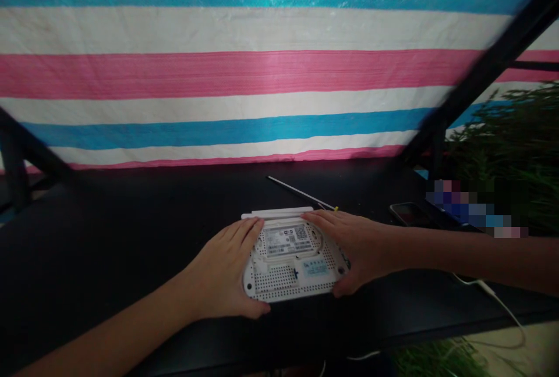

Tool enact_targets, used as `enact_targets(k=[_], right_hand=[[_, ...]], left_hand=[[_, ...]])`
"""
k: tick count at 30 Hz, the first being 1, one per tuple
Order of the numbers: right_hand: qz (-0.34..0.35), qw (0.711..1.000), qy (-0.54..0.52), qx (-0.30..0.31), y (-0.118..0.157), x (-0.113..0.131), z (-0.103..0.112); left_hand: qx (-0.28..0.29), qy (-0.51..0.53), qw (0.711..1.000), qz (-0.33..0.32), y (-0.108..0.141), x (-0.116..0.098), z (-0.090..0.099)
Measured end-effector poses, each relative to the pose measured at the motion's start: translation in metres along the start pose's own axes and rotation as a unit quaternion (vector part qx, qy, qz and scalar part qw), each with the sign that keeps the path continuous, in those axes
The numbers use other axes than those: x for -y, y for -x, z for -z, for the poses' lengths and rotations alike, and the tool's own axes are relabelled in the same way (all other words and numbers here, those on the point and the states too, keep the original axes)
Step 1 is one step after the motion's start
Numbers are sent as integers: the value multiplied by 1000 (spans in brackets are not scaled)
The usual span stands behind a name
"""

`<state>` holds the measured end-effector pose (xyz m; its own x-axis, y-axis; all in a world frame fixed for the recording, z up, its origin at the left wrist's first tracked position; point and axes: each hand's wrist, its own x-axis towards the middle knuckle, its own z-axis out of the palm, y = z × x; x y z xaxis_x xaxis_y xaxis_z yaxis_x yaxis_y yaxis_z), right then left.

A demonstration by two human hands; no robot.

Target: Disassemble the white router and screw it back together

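A white router-like device [275, 278] with rows of vent holes, a printed label and a small blue sticker lies between my hands, its labelled side facing up. White bars, perhaps folded antennas [279, 213], run along its far edge. My left hand [227, 266] is wrapped round the left side, thumb at the near edge. On the right side my right hand [353, 249] grips it, fingers over the far corner and thumb at the near corner. The device's underside is hidden.
On the black table [109, 237], a thin metal rod [301, 192] with a yellow end lies beyond the device. A phone [409, 214] rests at the right, near a blurred-out item. A white cable [489, 290] hangs at the right edge. Striped sheeting [244, 74] stands behind.
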<state>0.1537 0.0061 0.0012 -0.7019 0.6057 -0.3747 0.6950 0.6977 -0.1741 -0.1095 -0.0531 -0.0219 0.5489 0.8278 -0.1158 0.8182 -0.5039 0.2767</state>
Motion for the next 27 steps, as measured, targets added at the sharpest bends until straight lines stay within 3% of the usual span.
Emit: enact_targets(k=[14, 20, 23, 27], right_hand=[[11, 999, -1, 46, -4, -1, 19], [0, 998, 2, 56, -4, 2, 14], [24, 999, -41, -12, -11, 12, 0], [62, 981, -102, -154, -18, 28, -19]], left_hand=[[45, 26, 999, -16, -8, 2, 21], [-2, 42, 999, -34, -5, 2, 26], [-38, 36, 998, -29, -1, -4, 27], [-72, 47, 996, -35, 3, -9, 31]])
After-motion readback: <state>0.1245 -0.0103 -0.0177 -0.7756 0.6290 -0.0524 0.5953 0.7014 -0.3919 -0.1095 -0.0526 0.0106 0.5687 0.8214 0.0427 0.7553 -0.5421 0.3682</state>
